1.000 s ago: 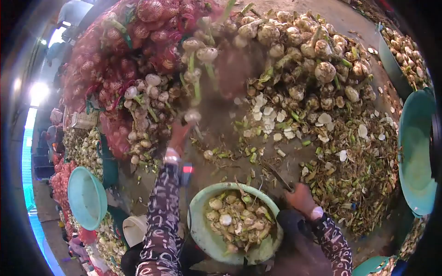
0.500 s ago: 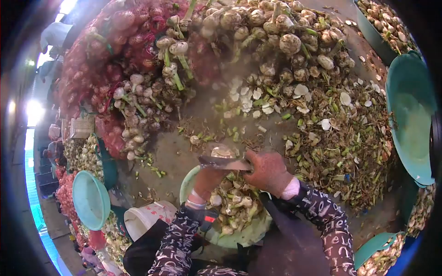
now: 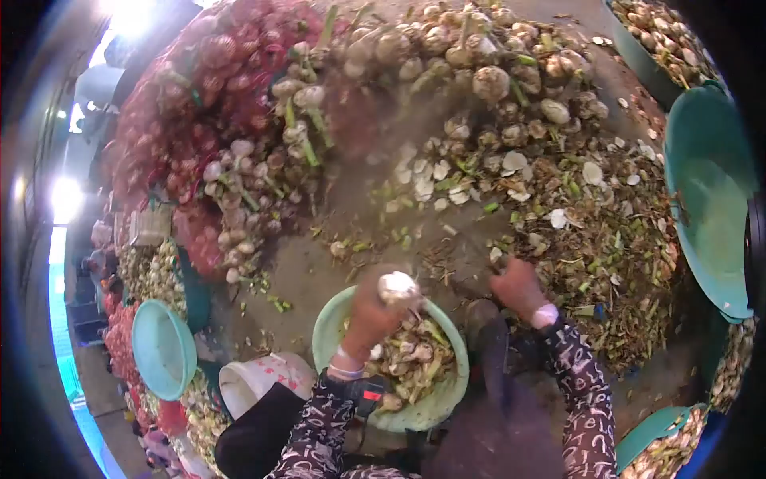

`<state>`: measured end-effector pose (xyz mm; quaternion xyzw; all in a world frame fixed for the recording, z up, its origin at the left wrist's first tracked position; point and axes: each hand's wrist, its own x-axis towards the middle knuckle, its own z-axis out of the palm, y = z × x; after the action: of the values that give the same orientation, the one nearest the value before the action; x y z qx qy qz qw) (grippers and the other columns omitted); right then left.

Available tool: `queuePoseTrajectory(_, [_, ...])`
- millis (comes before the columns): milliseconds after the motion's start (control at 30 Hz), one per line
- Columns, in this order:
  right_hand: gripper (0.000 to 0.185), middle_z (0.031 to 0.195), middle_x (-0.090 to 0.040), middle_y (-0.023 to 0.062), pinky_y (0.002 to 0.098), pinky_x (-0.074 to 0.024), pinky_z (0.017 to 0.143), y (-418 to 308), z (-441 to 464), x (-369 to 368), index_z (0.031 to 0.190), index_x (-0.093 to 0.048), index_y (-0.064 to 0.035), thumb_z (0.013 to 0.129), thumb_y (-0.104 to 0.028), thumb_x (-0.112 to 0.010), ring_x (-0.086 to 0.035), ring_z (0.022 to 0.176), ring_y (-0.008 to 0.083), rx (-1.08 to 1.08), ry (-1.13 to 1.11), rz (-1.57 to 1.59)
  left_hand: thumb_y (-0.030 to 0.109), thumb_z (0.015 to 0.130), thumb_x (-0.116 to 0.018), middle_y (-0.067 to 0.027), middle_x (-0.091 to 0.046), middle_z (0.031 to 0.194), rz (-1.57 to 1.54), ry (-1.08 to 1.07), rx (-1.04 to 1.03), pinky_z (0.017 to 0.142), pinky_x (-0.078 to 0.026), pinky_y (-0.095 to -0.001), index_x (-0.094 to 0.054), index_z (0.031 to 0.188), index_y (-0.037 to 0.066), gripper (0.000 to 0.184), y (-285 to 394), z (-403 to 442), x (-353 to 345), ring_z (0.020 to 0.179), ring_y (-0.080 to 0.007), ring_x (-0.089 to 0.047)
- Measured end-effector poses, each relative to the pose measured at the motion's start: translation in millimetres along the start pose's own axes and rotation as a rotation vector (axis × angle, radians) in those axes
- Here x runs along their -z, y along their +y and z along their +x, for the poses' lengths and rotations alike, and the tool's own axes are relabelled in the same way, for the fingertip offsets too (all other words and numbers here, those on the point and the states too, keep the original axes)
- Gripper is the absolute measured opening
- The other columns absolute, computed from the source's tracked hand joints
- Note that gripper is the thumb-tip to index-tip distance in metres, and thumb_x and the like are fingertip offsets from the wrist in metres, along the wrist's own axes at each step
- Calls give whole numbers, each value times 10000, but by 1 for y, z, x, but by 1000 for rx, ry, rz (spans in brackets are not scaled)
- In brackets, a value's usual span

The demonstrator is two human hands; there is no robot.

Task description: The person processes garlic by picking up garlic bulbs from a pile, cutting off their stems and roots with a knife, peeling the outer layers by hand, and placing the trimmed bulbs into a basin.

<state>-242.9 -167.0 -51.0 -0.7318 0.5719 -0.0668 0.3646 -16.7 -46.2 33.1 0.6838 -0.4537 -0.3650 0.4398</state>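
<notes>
My left hand (image 3: pixel 372 318) is closed around a garlic bulb (image 3: pixel 397 287), whose pale face points up, over the rim of a green basin (image 3: pixel 325 335). Trimmed garlic bulbs (image 3: pixel 411 355) lie in this basin. To the right of it, my right hand (image 3: pixel 519 286) is closed on the knife; the blade is smeared and barely visible. This hand is beside the left edge of a heap of cut stems and peelings (image 3: pixel 606 271), apart from my left hand.
Untrimmed garlic (image 3: pixel 491 84) is piled ahead, with red net sacks of garlic (image 3: pixel 215 88) at upper left. A teal basin (image 3: pixel 163 350) and a white bucket (image 3: pixel 267 379) stand at left. A large green tub (image 3: pixel 710 207) is at right.
My hands came together at the bulb with the knife across it, then parted. The right hand has moved right with the knife; the left still holds the bulb, now with a white face showing.
</notes>
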Motion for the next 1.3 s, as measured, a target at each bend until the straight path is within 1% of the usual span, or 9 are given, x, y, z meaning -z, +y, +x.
queuePoseTrajectory(400, [386, 817, -619, 204, 380, -479, 701, -105, -23, 45, 960, -590, 36, 716, -261, -620, -606, 779, 334, 188, -6, 836, 263, 779, -551, -20, -522, 706, -1039, 495, 429, 631, -452, -305, -498, 787, 109, 163, -25, -2, -18, 690, -165, -530])
queuePoseTrajectory(500, [381, 779, -605, 218, 410, -476, 679, -88, -13, 0, 945, -587, 33, 721, -274, -615, -595, 748, 363, 84, -419, 78, 250, 791, -532, -13, -481, 675, -1150, 294, 253, 633, -430, -294, -487, 792, 91, 166, 16, -6, -12, 649, -165, -499])
queuePoseTrajectory(667, [426, 841, -605, 247, 424, -475, 700, -6, -36, -40, 883, -613, 23, 724, -372, -594, -590, 817, 385, -26, -378, 166, 219, 741, -683, -90, -528, 1059, -116, -943, 147, 876, -391, -304, -455, 1161, 53, 505, 20, 1, 51, 998, -168, -488])
queuePoseTrajectory(867, [490, 836, -597, 257, 423, -470, 715, -13, -26, -45, 871, -611, 40, 678, -410, -625, -593, 833, 368, -198, -370, 17, 180, 683, -696, -156, -551, 1083, 307, 310, 317, 775, -458, -314, -409, 1205, -12, 626, -53, 112, 128, 914, -210, -545])
queuePoseTrajectory(1067, [384, 854, -622, 205, 385, -472, 722, 9, -24, -63, 928, -629, -22, 693, -325, -641, -603, 805, 343, -210, -418, 80, 212, 629, -709, -102, -603, 973, 1598, -423, 127, 738, -459, -296, -442, 1180, 18, 642, -239, 229, 213, 813, -200, -576])
queuePoseTrajectory(1133, [391, 820, -605, 239, 411, -469, 712, 32, -27, -72, 867, -621, 5, 685, -341, -638, -594, 796, 368, -185, -400, 83, 184, 622, -706, -91, -612, 961, 36, 531, 553, 733, -449, -311, -497, 1145, 36, 582, -319, 264, 197, 814, -231, -577])
queuePoseTrajectory(1167, [410, 786, -587, 274, 438, -467, 701, 40, -28, -73, 807, -614, 31, 676, -356, -635, -585, 786, 392, -147, -390, 95, 184, 622, -706, -91, -612, 961, 21, 522, 566, 733, -449, -311, -497, 1145, 36, 582, -307, 267, 188, 814, -231, -577])
queuePoseTrajectory(1267, [368, 765, -588, 270, 437, -471, 660, -4, -19, -36, 816, -609, 27, 684, -316, -630, -589, 761, 392, -199, -409, 42, 142, 654, -698, -67, -597, 1016, 1494, -376, 615, 732, -437, -307, -529, 1121, 43, 507, -280, 254, 181, 851, -209, -559])
queuePoseTrajectory(1300, [368, 765, -588, 270, 437, -471, 660, 1, -16, -38, 816, -609, 27, 684, -316, -630, -589, 761, 392, -197, -408, 44, 145, 666, -696, -64, -593, 1017, 1348, -257, 578, 733, -441, -302, -526, 1119, 40, 495, -274, 248, 178, 852, -198, -554])
